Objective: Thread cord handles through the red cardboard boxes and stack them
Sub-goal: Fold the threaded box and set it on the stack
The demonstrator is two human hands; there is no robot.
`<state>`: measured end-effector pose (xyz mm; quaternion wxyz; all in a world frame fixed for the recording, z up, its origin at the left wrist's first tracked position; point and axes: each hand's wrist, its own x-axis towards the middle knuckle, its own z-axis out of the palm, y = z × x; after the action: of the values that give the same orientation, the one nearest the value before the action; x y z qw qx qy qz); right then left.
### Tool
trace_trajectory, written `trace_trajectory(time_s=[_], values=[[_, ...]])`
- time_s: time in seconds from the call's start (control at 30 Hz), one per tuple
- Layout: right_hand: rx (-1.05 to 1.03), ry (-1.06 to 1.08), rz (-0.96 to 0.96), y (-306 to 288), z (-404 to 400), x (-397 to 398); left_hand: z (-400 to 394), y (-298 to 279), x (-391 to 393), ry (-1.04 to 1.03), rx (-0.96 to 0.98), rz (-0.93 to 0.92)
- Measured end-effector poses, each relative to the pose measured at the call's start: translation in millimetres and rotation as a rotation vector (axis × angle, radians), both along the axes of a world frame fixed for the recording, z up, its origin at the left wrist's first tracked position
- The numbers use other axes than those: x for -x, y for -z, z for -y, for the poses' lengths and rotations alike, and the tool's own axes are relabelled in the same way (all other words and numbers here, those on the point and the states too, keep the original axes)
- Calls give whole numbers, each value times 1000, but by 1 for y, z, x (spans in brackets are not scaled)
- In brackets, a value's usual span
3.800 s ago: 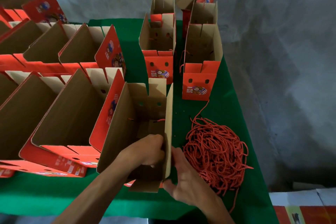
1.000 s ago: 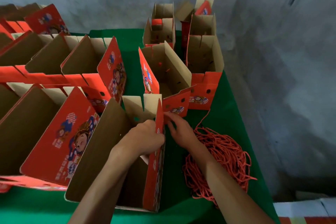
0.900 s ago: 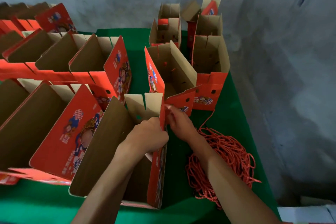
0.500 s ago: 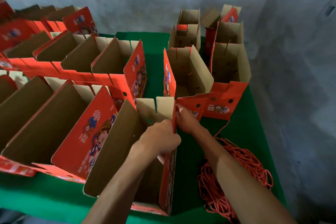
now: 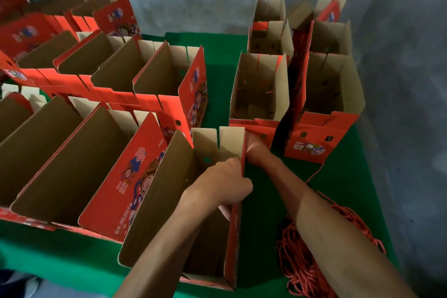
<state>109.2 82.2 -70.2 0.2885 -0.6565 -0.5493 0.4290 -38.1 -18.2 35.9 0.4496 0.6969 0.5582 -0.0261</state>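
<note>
The left hand point(image 5: 225, 181) has its fingers curled over the top edge of the near box point(image 5: 183, 201), holding its right wall from the inside. The right hand point(image 5: 254, 150) is on the outside of that same wall, up by the far corner. Its fingers are hidden behind the cardboard, so I cannot tell if they are wide, narrow or pinching something.

A few seconds ago both hands were low down at the near end of the box. Now they are up at the far end, where the handle holes are; one hole point(image 5: 207, 159) shows just past the left hand. The box also sits closer to the rows of open boxes point(image 5: 108, 80) on its left than it did. The box that stood tilted just behind the near box half a second ago now stands straight, with thin red cord showing inside it point(image 5: 261, 89).

The pile of red cord point(image 5: 338, 237) lies on the green cloth point(image 5: 225, 51) to the right of the near box, under the right arm. No cord shows in either hand.

I think the hands are working at the holes, and this box still has no handle.
</note>
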Motion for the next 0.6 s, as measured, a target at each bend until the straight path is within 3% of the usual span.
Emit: trace_trajectory(time_s=[0.2,0.27,0.43,0.6], values=[[56,96,-91,3,5,0,4,8,3,31,34,46],[14,21,-77,-1,12,-4,8,7,3,36,63,55],[-59,-67,51,4,41,-33,15,-2,-8,60,181,113],[91,-31,393,34,78,-79,22,-7,-28,148,185,128]])
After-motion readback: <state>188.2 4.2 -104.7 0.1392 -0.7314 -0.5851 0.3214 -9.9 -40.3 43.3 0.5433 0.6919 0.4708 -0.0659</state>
